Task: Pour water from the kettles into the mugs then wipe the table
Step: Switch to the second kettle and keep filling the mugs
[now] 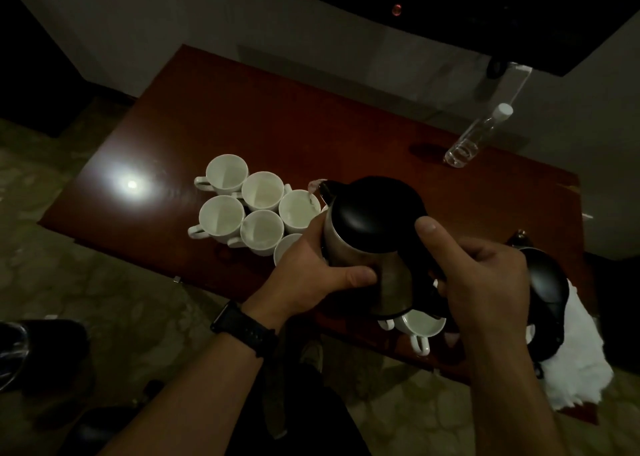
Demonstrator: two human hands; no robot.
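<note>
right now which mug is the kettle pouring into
The mug directly under the kettle spout, at the right end of the cluster's far row; only it catches the thin stream of water.

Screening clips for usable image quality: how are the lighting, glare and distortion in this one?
Head view: dim overall; a bright round glare spot on the table left of the mugs; corners nearly black; wide-angle lens skews the table edges; kettle, left hand and right hand legible.
</note>
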